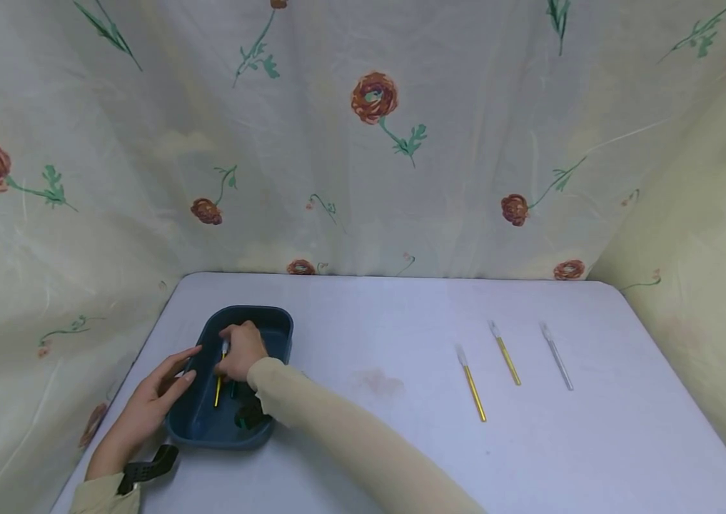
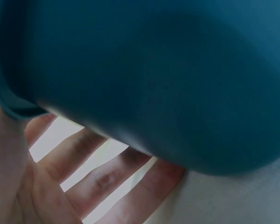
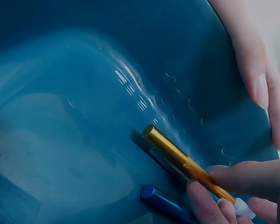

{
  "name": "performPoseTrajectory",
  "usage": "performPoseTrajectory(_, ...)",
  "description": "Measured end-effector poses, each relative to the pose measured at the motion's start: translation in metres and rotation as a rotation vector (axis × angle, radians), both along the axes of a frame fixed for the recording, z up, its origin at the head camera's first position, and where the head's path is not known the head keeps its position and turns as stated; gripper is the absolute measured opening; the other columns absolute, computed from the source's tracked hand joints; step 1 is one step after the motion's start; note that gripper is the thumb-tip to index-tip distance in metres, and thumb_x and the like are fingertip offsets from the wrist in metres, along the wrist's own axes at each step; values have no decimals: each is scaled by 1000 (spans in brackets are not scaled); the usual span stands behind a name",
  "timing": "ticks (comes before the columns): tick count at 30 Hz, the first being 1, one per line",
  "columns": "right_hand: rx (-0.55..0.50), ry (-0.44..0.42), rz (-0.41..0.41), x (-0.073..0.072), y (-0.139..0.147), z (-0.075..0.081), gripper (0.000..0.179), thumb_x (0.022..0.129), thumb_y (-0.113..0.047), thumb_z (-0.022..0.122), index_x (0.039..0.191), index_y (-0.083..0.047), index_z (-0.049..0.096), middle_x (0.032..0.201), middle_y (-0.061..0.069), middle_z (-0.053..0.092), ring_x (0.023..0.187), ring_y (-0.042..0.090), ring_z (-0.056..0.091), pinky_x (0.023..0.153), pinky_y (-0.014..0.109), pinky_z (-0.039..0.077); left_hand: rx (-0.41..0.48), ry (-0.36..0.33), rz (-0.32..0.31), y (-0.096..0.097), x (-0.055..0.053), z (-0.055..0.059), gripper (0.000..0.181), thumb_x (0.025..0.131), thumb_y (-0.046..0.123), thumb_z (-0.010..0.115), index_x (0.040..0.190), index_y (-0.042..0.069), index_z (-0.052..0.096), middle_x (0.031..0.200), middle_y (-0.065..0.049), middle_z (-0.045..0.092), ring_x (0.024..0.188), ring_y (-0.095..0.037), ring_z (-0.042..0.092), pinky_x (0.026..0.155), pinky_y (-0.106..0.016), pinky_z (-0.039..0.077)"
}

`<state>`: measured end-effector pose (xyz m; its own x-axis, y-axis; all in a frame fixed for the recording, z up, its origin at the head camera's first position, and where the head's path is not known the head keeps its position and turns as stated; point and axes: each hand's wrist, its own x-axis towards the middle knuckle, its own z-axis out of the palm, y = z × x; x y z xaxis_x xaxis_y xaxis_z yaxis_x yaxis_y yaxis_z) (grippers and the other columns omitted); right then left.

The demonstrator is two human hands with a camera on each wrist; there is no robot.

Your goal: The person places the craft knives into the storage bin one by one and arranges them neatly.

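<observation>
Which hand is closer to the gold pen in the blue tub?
Right: the right hand pinches the gold pen. The left hand is farther off, at the edge of the blue tub.

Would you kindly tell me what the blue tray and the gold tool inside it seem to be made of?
The blue tray looks like fairly glossy plastic, given the highlights along its inner curve. The gold tool seems metal, given its satin sheen and fine knurling, though coated plastic is possible.
</observation>
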<state>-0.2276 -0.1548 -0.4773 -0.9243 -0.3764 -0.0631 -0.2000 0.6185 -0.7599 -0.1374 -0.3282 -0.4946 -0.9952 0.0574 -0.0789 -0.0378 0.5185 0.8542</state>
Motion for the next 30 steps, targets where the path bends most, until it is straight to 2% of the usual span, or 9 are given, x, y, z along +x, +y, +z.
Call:
performPoseTrajectory(5, 52, 31, 24, 0, 0, -1, 59, 74, -17, 90, 128, -14, 67, 113, -1, 55, 93, 7, 52, 83, 19, 50, 15, -14, 3, -1, 0, -2, 58, 105, 44, 47, 157, 26, 31, 160, -22, 25, 138, -50, 33, 105, -69, 30)
performPoseTrajectory(12, 82, 52, 43, 0, -2, -2, 60, 75, -19, 90, 130, -15, 66, 119, 1, 55, 95, 8, 53, 80, 19, 51, 23, -27, 5, -3, -2, -3, 58, 104, 46, 48, 157, 28, 30, 160, -20, 24, 139, -50, 32, 105, -69, 31)
performPoseTrajectory(21, 95, 50, 44, -4, -1, -3, 61, 76, -22, 90, 131, -15, 65, 117, 2, 54, 92, 8, 52, 82, 20, 51, 20, -2, -2, -2, -2, -4, 57, 105, 43, 48, 157, 26, 31, 160, -21, 25, 139, -50, 32, 106, -68, 32)
performPoseTrajectory(26, 74, 57, 33, -2, 2, 2, 60, 77, -21, 89, 131, -14, 65, 114, 2, 53, 85, 9, 53, 76, 19, 51, 22, 2, 1, -1, -2, -4, 57, 105, 43, 48, 157, 27, 32, 160, -21, 26, 139, -49, 33, 106, -67, 32)
performPoseTrajectory(30, 80, 82, 45, -2, 2, 8, 59, 79, -23, 87, 132, -13, 64, 117, 2, 53, 90, 10, 53, 79, 20, 51, 17, -8, 8, -2, -2, -4, 58, 105, 44, 47, 157, 26, 31, 160, -20, 25, 139, -49, 31, 106, -66, 32)
